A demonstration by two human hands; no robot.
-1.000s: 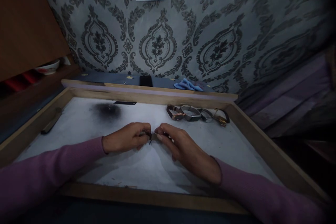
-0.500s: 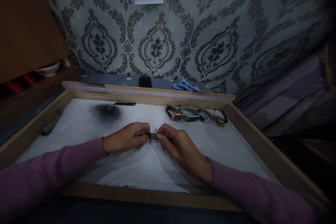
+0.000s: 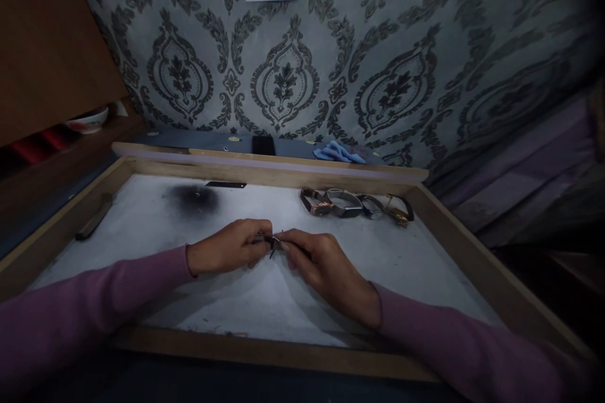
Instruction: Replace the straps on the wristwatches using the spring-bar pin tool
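Observation:
Over the middle of the white-bottomed wooden tray (image 3: 227, 337), my left hand (image 3: 234, 245) is closed on the left end of a small dark watch strap (image 3: 276, 244). A rounded, metallic-looking part shows between its fingers, mostly hidden. Close by on the right, my right hand (image 3: 326, 264) pinches the strap's other end between thumb and index finger. A thin dark sliver crosses the strap between the two hands. Several wristwatches (image 3: 344, 203) lie in a row on the tray floor, beyond my right hand.
A long dark-ended handle-like tool (image 3: 94, 217) leans at the tray's left wall. A flat black strip (image 3: 225, 184) lies by the back wall, near a dark smudge (image 3: 193, 200). Behind the tray are a blue cloth (image 3: 338, 152) and a black rectangular object (image 3: 263, 145).
My right fingers have shifted slightly, and less of the strap shows between my hands. The whole view has moved a little. Both hands keep their hold.

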